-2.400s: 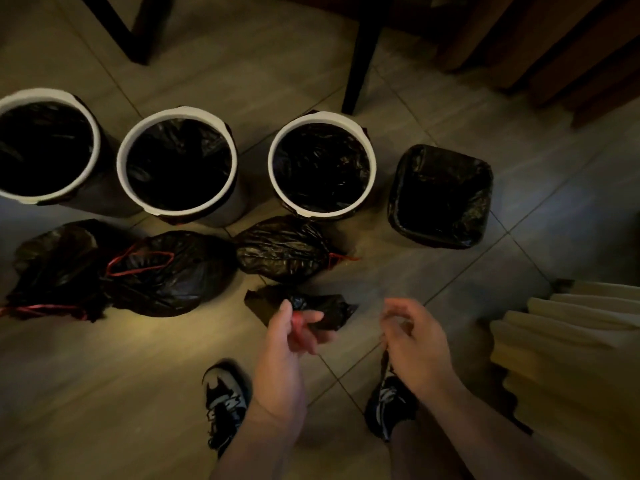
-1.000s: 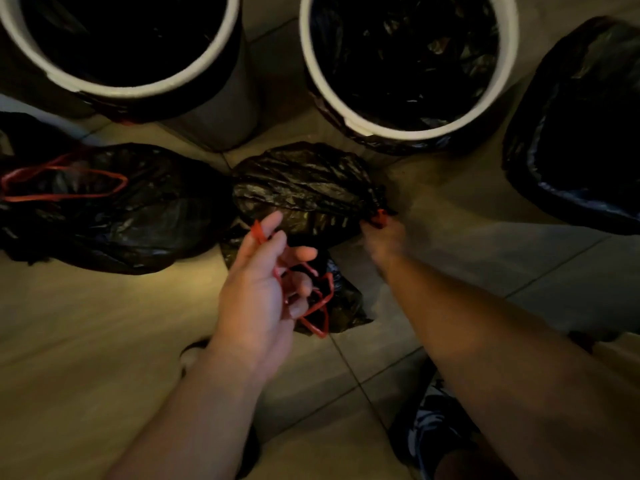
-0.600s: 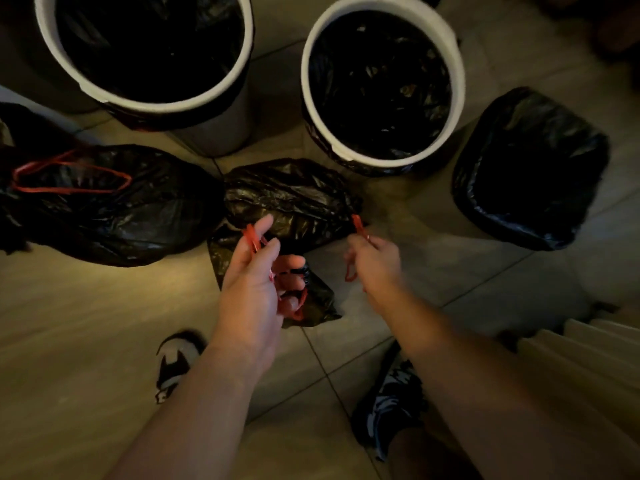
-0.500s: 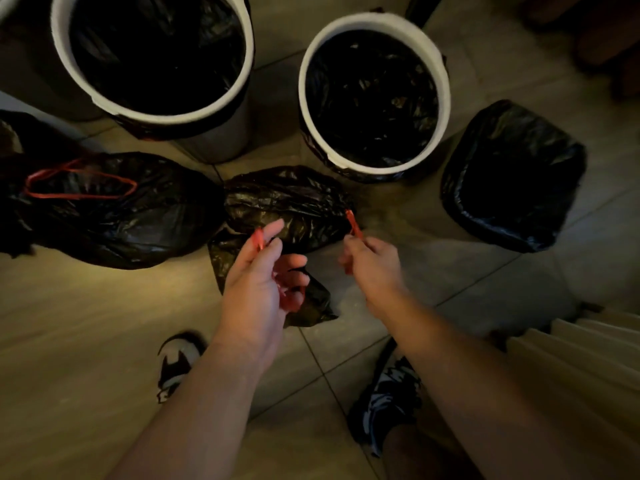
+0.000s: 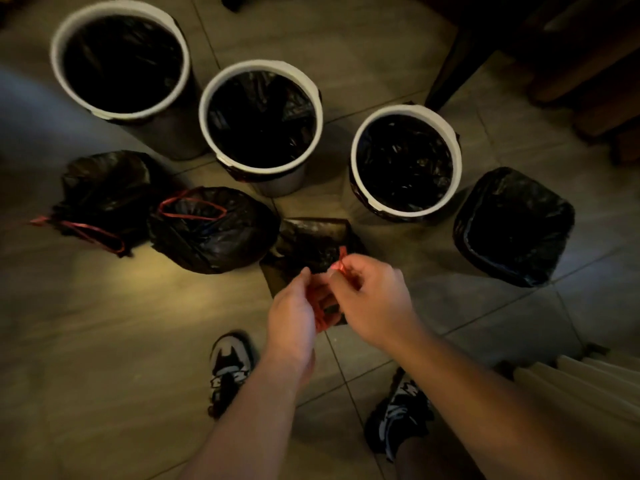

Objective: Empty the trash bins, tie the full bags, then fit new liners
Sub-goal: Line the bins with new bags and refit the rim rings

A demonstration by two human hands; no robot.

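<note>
My left hand (image 5: 292,317) and right hand (image 5: 374,299), nearly touching, each pinch the red drawstring (image 5: 342,259). The small black bag (image 5: 311,240) sits just past my fingertips. It looks light, floppy and slippery, so I'd grab the cord, not the plastic.

Had both bare forearms reaching forward, hands nearly touching. My left hand (image 5: 294,308) curled, fingers round red drawstring (image 5: 342,262), back of hand toward camera. My right hand (image 5: 375,301) just beside it, thumb and forefinger pinched same drawstring, knuckles up.
</note>
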